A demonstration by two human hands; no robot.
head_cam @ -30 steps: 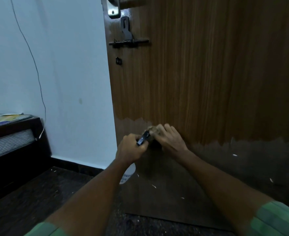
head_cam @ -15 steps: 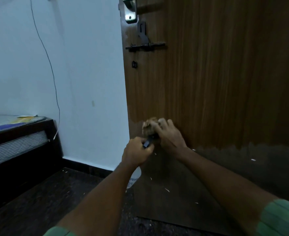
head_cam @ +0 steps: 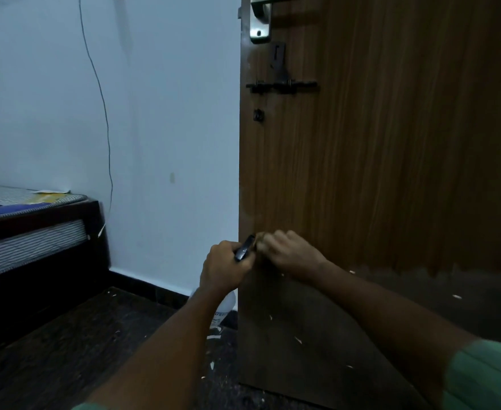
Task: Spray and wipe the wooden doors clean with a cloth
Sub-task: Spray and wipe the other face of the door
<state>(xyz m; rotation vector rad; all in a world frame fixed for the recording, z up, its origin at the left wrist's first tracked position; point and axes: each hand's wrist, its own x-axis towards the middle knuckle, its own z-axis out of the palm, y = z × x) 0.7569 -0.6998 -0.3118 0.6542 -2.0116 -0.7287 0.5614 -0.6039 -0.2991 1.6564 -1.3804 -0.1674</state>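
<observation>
Where the brown grain of the wooden door (head_cam: 391,158) gives way to a darker, duller band low down, both hands work close together at its left edge. The left hand (head_cam: 224,266) has its grip closed round the dark head of a spray bottle (head_cam: 244,250), whose white body (head_cam: 224,309) hangs below the wrist, partly hidden by the forearm. The right hand (head_cam: 292,254) is curled over a small wad of cloth (head_cam: 259,238), pressed against the door just beside the sprayer head; motion blur makes it hard to see how much cloth sits under the fingers, though it looks bunched and pale brown. Pale flecks dot the lower door and the dark floor (head_cam: 66,350). Higher up the door edge sit a black bolt latch (head_cam: 281,84) and a metal handle plate (head_cam: 259,17). A thin cable (head_cam: 104,113) runs down the white wall (head_cam: 169,113) towards a dark-framed bed (head_cam: 36,229) on the left. Green sleeves (head_cam: 485,377) show at the bottom.
</observation>
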